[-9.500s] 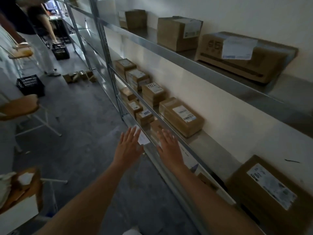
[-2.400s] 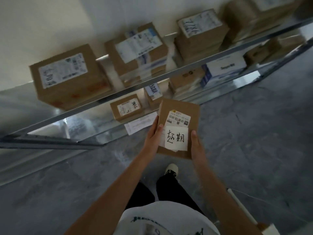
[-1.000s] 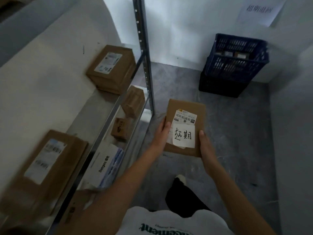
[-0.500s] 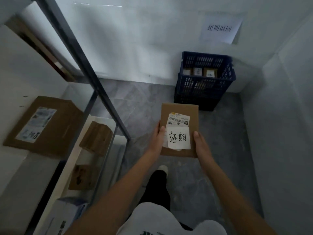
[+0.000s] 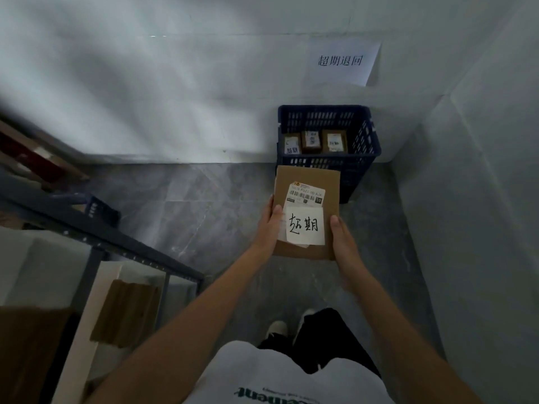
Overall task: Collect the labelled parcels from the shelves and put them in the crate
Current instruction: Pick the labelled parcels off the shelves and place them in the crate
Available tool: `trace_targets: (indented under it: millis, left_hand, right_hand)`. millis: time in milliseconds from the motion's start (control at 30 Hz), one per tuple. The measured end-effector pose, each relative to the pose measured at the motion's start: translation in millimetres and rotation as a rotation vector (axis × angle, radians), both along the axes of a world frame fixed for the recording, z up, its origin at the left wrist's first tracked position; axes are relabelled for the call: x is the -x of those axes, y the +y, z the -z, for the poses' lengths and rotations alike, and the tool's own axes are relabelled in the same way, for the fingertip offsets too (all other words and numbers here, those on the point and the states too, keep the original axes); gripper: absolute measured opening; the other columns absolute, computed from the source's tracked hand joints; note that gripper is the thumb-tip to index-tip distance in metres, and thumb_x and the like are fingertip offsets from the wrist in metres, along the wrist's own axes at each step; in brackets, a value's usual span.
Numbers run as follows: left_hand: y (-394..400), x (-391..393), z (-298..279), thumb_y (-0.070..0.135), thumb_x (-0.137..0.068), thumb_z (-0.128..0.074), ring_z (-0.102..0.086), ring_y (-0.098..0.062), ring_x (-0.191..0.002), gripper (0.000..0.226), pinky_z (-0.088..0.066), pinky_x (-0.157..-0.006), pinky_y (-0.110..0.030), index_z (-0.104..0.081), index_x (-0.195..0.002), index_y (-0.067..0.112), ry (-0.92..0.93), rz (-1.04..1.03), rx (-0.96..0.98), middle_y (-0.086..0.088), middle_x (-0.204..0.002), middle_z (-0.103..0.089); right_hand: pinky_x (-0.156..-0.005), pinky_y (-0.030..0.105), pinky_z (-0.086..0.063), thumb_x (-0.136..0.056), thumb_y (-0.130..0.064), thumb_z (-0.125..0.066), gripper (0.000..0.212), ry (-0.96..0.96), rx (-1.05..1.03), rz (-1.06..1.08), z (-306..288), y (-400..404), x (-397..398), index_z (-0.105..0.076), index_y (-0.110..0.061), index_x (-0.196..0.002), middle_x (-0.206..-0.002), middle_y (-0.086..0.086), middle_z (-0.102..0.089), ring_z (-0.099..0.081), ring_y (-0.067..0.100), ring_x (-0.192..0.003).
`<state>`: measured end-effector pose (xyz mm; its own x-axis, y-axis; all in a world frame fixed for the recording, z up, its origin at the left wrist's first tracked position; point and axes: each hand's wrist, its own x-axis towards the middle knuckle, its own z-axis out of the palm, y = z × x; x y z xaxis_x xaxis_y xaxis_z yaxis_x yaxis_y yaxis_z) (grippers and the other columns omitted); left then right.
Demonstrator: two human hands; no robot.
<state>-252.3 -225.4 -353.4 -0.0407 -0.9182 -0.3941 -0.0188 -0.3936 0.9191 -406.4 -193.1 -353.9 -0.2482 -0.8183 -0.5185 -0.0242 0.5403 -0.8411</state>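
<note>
I hold a flat brown cardboard parcel in front of me, with a barcode sticker and a white handwritten note on top. My left hand grips its left edge, thumb on the label. My right hand grips its right edge, thumb on top. Just beyond the parcel a dark blue plastic crate stands on the floor in the corner. Three small labelled parcels lie inside it.
A white paper sign hangs on the wall above the crate. The metal shelf frame with cardboard boxes is at my lower left. White walls close in ahead and on the right. Grey tiled floor lies between shelf and crate.
I have turned away from the shelves and walked toward the corner with the parcel in both hands. The crate has come closer and now sits just behind the parcel.
</note>
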Motion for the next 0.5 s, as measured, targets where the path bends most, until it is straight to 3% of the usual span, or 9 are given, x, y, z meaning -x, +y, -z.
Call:
trace_targets:
  millis: [100,167,300,500]
  left_hand:
    - [-47.0,20.6,0.2,0.025,-0.104,-0.032,-0.06,-0.015,-0.105,0.042,-0.051,-0.074,-0.012,-0.034,-0.145,0.015,-0.011,-0.001,0.001,-0.006,-0.128,-0.057]
    - [-78.9,36.2,2.9,0.022,-0.104,-0.032,-0.06,-0.013,-0.1,0.039,-0.052,-0.07,-0.01,-0.035,-0.143,0.013,-0.002,-0.019,0.0,-0.005,-0.124,-0.057]
    - [-146.2,71.2,13.2,0.028,-0.104,-0.031,-0.057,-0.024,-0.117,0.044,-0.048,-0.097,-0.034,-0.028,-0.148,0.021,-0.018,-0.042,-0.036,-0.009,-0.133,-0.056]
    - [-226.2,109.7,25.7,0.033,-0.103,-0.035,-0.061,-0.021,-0.111,0.045,-0.052,-0.094,-0.039,-0.03,-0.146,0.024,-0.075,-0.103,-0.11,-0.006,-0.129,-0.059]
  right_hand:
    - [-0.078,0.022,-0.044,-0.104,-0.041,-0.032,0.047,0.007,-0.007,0.001,4.1,-47.1,21.5,-0.043,-0.018,-0.144,-0.131,0.001,-0.055,-0.052,0.014,-0.11]
    - [-0.085,0.022,-0.037,-0.105,-0.039,-0.031,0.048,0.013,-0.007,-0.006,7.7,-82.0,37.4,-0.041,-0.016,-0.146,-0.137,0.004,-0.052,-0.05,0.015,-0.116]
    - [-0.097,0.027,-0.036,-0.104,-0.043,-0.032,0.051,0.028,-0.014,-0.047,19.0,-158.6,70.0,-0.036,-0.021,-0.15,-0.146,0.003,-0.047,-0.046,0.018,-0.129]
    - [-0.094,0.026,-0.035,-0.102,-0.044,-0.038,0.052,-0.01,-0.094,-0.109,32.7,-242.2,109.3,-0.035,-0.023,-0.15,-0.139,-0.004,-0.05,-0.045,0.021,-0.131]
